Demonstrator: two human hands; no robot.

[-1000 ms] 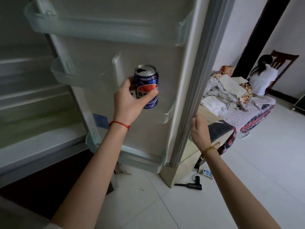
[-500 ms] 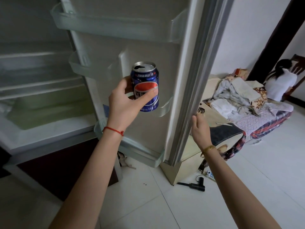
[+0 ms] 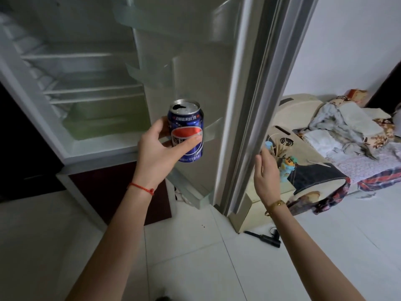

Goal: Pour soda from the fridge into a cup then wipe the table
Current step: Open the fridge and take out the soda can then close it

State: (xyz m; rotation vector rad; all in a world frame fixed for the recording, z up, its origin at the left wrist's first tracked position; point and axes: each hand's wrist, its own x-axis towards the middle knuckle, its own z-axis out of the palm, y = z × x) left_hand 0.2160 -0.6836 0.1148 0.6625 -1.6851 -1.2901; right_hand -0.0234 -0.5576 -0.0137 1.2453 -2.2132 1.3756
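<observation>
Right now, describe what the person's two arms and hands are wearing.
Both forearms are bare, with no sleeves in view. The left hand has a thin red string bracelet tied round its wrist. The right hand has a gold-coloured bracelet or watch band at its wrist. No gloves or rings show on the fingers.

Glossy white square floor tiles (image 3: 249, 263) with thin dark grout lines cover the room. A plain white painted wall (image 3: 351, 40) stands at the right. Below it lies a low bed (image 3: 368, 168) heaped with crumpled white and floral-patterned bedding. A small black handheld tool (image 3: 268, 238) lies on the tiles, near a cream-coloured cabinet (image 3: 262, 205). The light is dim and soft.
</observation>
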